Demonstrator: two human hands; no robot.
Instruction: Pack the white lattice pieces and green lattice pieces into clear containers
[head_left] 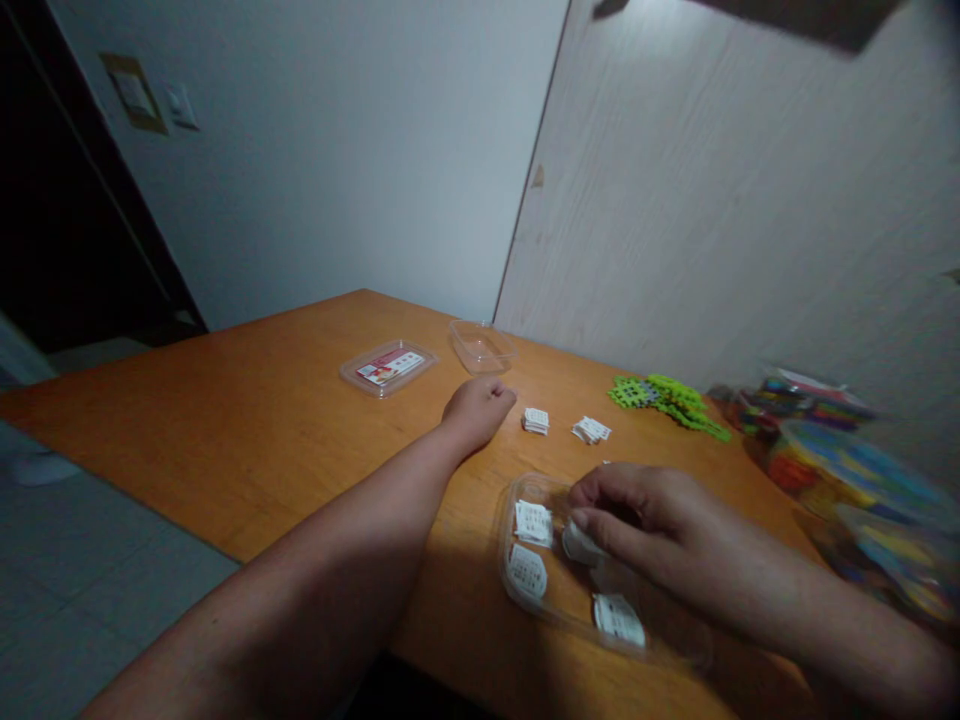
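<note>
My right hand [652, 515] is over a clear plastic tray [510, 590], thumb and fingertips pinched together. Just below the thumb is a white paper piece [581, 545]; whether the fingers grip it I cannot tell. Other white printed paper pieces lie in the tray: a stack [533, 522] at far left, rounded ones [527, 572] at near left, and more [619, 620] at the near edge. My left hand [480, 410] rests closed on the table, its curled fingers hiding any contents. Right of it sit a small stack of paper pieces [535, 420] and a looser pile [591, 430].
A clear lid with a printed label [390, 368] and a clear container [482, 350] stand at the back of the wooden table [300, 400]. Green interlocking plastic pieces [667, 398] lie near the wall. Blurred tubs of colourful pieces [855, 475] line the right side.
</note>
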